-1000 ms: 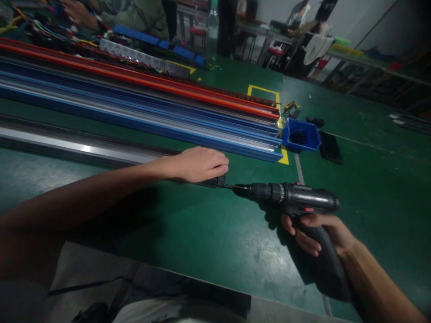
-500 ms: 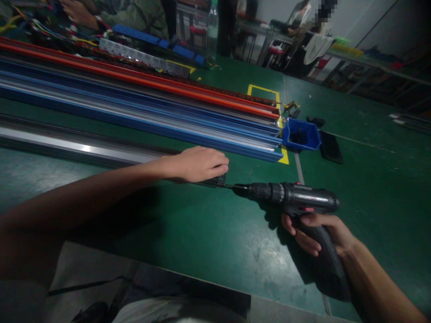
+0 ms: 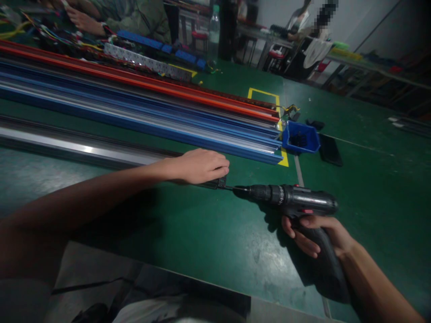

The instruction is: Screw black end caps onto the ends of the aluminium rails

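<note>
My left hand (image 3: 198, 166) is closed over the end of a long grey metal rail (image 3: 77, 150) that lies across the green table (image 3: 208, 233). A dark end piece (image 3: 215, 183) shows just under my fingers. My right hand (image 3: 316, 233) grips the handle of a black cordless drill (image 3: 296, 202). The drill lies level, and its bit touches the rail's end piece from the right.
Behind the rail lie several long blue, silver and red rails (image 3: 144, 107). A blue bin (image 3: 301, 137) with dark small parts stands at their right end, beside a black phone (image 3: 330, 150). Another person's hand (image 3: 82, 20) works at wiring at the far left. A bottle (image 3: 213, 33) stands beyond.
The view has shifted slightly downward. My hands, the drill and the rail keep the same positions relative to each other.
</note>
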A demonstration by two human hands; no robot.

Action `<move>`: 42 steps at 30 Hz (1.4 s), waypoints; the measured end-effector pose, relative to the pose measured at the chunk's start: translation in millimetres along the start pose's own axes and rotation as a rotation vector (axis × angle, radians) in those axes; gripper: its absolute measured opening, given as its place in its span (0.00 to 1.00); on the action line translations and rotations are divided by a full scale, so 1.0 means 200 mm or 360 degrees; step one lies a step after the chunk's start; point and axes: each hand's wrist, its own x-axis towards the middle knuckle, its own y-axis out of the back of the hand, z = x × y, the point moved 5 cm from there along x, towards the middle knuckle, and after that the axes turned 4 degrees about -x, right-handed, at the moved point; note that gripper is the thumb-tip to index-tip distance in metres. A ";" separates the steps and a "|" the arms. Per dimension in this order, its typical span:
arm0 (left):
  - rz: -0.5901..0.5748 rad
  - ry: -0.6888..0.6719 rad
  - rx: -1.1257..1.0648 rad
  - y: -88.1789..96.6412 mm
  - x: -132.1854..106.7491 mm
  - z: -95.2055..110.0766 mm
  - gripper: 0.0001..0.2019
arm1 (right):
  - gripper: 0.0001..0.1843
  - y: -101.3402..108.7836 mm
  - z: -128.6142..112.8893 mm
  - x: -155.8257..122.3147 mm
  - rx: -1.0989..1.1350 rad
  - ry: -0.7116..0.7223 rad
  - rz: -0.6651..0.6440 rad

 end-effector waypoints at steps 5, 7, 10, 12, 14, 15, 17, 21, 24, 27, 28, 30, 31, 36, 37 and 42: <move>0.0024 -0.0002 -0.0024 0.00 0.00 0.00 0.19 | 0.18 0.01 0.01 -0.01 -0.0020 -0.0002 -0.0013; 0.0022 -0.0008 -0.0029 0.01 -0.01 0.01 0.19 | 0.18 0.01 0.01 -0.01 -0.0026 -0.0005 -0.0008; 0.0001 -0.0001 -0.0034 0.01 -0.01 0.01 0.20 | 0.19 0.00 0.01 -0.01 -0.0014 -0.0002 -0.0023; -0.0002 0.0002 -0.0049 0.01 -0.01 0.01 0.20 | 0.20 0.00 0.00 -0.01 0.0009 0.0021 -0.0046; 0.0005 -0.0005 -0.0063 0.01 -0.01 0.01 0.20 | 0.21 0.00 0.00 0.00 0.0032 0.0045 -0.0058; 0.0008 -0.0008 -0.0063 0.01 0.00 0.01 0.20 | 0.21 0.00 0.00 0.00 0.0039 0.0052 -0.0061; 0.0005 -0.0013 -0.0046 0.01 0.00 0.01 0.20 | 0.20 -0.01 0.00 0.00 0.0058 0.0045 -0.0078; 0.0001 -0.0008 -0.0010 0.01 0.00 0.01 0.20 | 0.16 -0.01 0.01 0.00 0.0071 0.0006 -0.0063; -0.0001 -0.0008 -0.0004 0.01 0.00 0.01 0.20 | 0.14 0.00 0.01 0.00 0.0046 0.0023 -0.0028; -0.0001 -0.0010 -0.0016 0.01 0.00 0.01 0.20 | 0.13 0.02 0.02 -0.01 0.0056 0.0017 -0.0008; -0.0001 -0.0011 -0.0020 0.01 0.00 0.01 0.20 | 0.13 0.03 0.02 -0.01 0.0064 0.0000 0.0000; -0.0001 -0.0013 -0.0029 0.01 0.00 0.01 0.20 | 0.13 0.03 0.03 -0.02 0.0084 -0.0022 0.0015; 0.0001 -0.0013 -0.0034 0.01 0.00 0.02 0.20 | 0.13 0.04 0.03 -0.02 0.0092 -0.0027 0.0025; 0.0014 -0.0019 -0.0060 0.01 0.00 0.01 0.20 | 0.12 0.04 0.03 -0.02 0.0095 -0.0024 0.0055; 0.0020 -0.0024 -0.0068 0.01 0.00 0.01 0.20 | 0.12 0.04 0.02 -0.02 0.0090 -0.0026 0.0052; 0.0043 -0.0034 -0.0082 0.01 -0.01 0.01 0.20 | 0.13 0.04 0.03 -0.02 0.0095 -0.0045 0.0015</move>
